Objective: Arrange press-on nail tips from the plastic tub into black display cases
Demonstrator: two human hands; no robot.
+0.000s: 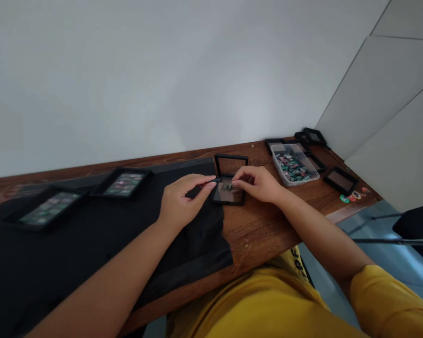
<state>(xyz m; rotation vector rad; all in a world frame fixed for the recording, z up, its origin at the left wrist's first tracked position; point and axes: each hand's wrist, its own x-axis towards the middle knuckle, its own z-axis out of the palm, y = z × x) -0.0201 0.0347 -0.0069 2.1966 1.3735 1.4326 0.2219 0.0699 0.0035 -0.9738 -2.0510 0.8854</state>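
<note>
An open black-framed case (228, 203) lies at the middle of the table, its lid (231, 165) tilted up at the back and a few small stones (227, 187) inside. My left hand (183, 199) is at the case's left edge, with thumb and forefinger pinched on a small dark green stone (216, 180). My right hand (260, 184) reaches over the case's right side, fingertips pressed together beside the stones inside; whatever they hold is too small to make out.
A clear plastic tub (310, 177) of green and pink stones stands to the right, with several black cases around it. Round stickers (356, 195) lie near the right edge. Two filled cases (122, 183) rest on a black sheet (127, 225) at left. A wall rises behind.
</note>
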